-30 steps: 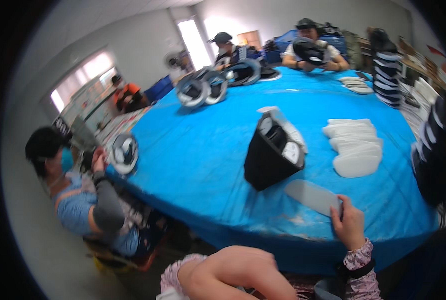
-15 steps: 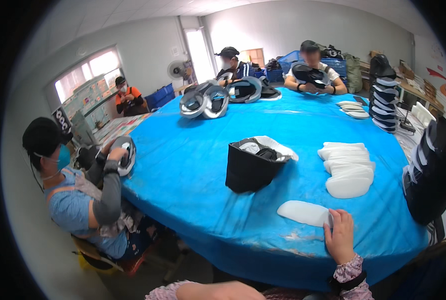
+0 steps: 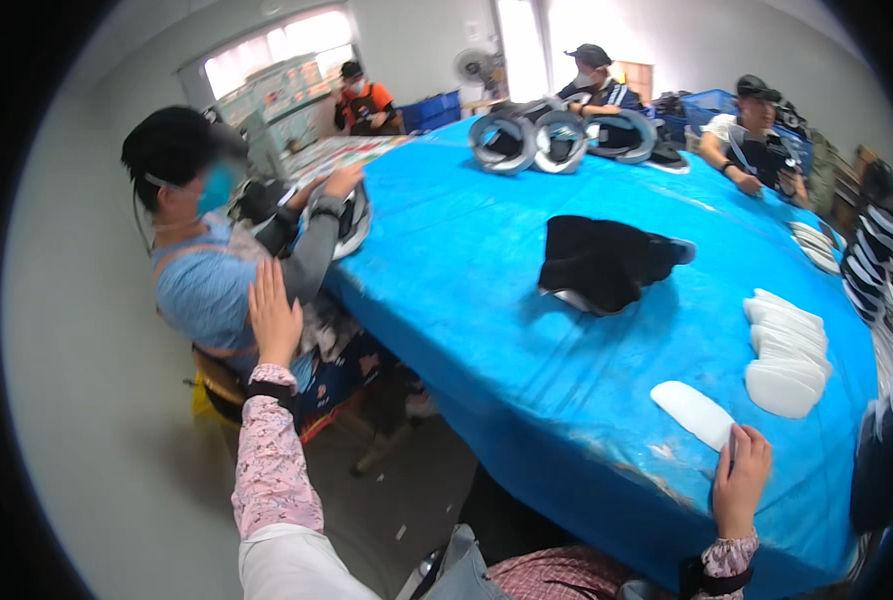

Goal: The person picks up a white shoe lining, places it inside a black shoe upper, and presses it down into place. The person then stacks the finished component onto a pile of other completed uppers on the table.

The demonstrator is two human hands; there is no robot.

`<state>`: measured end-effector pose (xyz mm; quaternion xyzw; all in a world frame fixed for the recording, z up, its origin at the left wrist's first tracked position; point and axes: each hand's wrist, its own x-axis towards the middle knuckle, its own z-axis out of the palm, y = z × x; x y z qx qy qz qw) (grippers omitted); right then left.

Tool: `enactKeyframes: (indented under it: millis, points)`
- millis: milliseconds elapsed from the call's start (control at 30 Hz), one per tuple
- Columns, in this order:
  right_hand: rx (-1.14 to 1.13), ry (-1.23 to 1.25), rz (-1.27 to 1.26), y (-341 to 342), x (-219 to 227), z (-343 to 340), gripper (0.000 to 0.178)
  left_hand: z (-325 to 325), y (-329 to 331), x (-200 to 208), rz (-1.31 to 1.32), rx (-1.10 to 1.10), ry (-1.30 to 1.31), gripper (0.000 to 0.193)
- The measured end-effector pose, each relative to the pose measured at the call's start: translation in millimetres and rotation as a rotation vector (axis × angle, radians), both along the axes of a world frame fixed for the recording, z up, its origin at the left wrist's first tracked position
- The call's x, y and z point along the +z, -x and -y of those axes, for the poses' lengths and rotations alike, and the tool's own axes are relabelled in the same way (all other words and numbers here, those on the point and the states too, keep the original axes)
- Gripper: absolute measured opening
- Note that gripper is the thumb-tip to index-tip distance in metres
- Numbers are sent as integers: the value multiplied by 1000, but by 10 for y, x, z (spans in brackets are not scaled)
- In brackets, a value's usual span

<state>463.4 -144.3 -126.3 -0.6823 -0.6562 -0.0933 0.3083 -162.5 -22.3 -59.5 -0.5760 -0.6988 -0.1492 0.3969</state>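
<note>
Reaching: the left hand (image 3: 274,322) is stretching out flat, fingers wide, toward the back of the seated person in blue (image 3: 207,290), holding nothing.
Pressing: the right hand (image 3: 741,480) is lying open, fingertips touching the near end of the white insole (image 3: 694,412) at the table's near edge.
Advice: I am thinking it is better keeping the insole pinned lightly so it is not sliding.
Materials: the insole is looking smooth, thin and oval; the blue table cover (image 3: 487,300) is looking glossy and wrinkled; the black bag (image 3: 607,262) is looking soft.

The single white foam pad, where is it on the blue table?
In the head view, the white pad lies low on the right, near the blue table's front edge, just by the right hand's fingertips and left of the stack of white pads.
</note>
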Motion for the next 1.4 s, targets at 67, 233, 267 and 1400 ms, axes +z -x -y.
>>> enactKeyframes:
  millis: [67, 233, 267, 1400]
  points:
    - [7, -11, -28, 33, -18, -12, 29, -19, 429, -102, 243, 298, 356, 78]
    - [30, -28, 11, 22, -14, -13, 30, -991, -952, 681, 481, -555, 198, 56]
    - [7, -23, 26, -25, -20, 6, 30, -1138, -1544, 886, 861, -702, 393, 54]
    - [330, -57, -82, 194, 330, 120, 37, 831, -3025, 428, 1401, -1226, 1132, 43]
